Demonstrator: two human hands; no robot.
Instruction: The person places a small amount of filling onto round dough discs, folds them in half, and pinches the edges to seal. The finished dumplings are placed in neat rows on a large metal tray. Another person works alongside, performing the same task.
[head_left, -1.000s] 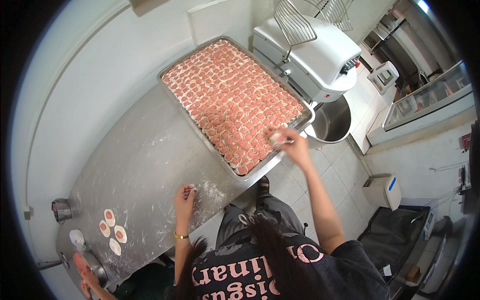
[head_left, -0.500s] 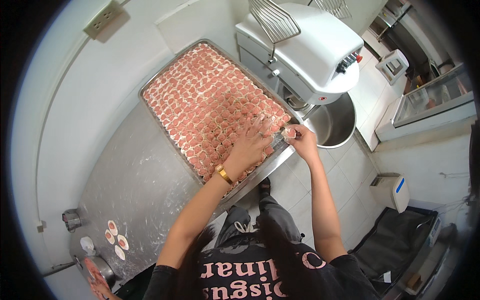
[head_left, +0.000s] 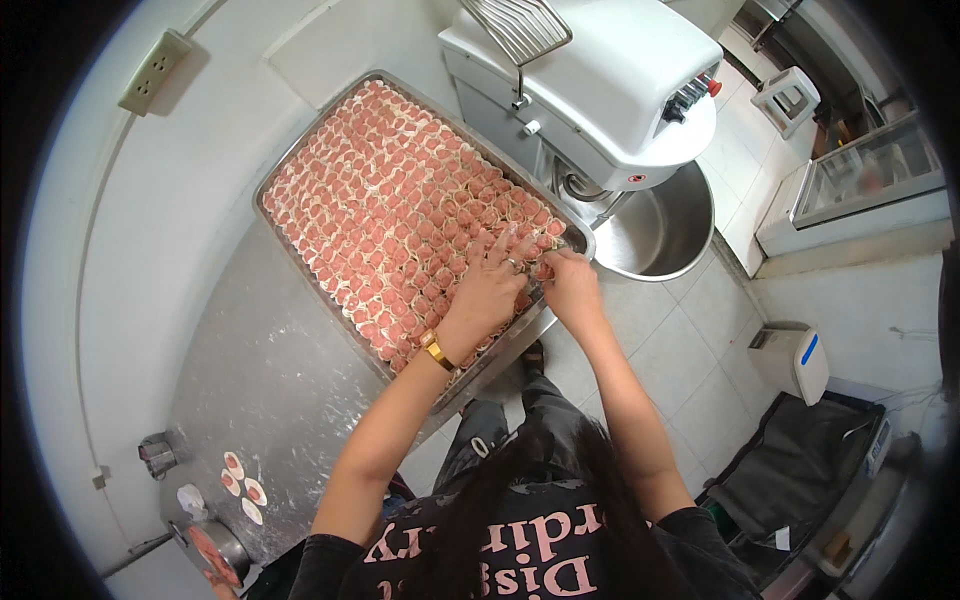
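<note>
We see our pale pink dumplings (head_left: 390, 210) covering most of a metal tray (head_left: 578, 238) at eleven o'clock on the desk (head_left: 250, 360). Our left grip (head_left: 485, 297) is spread flat over them, fingers apart. Just beside it, toward the tray's four o'clock side, our right grip (head_left: 573, 290) has its fingertips bunched at the dumplings; we cannot tell whether it pinches one. Four flat wrappers (head_left: 256, 493) lie at eight o'clock, and a steel bowl (head_left: 655, 243) stands at two.

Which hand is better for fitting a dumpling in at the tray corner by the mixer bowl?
Probably the right hand: its bunched fingertips are close to that corner of the tray. The left hand lies spread over dumplings, farther away.
</note>
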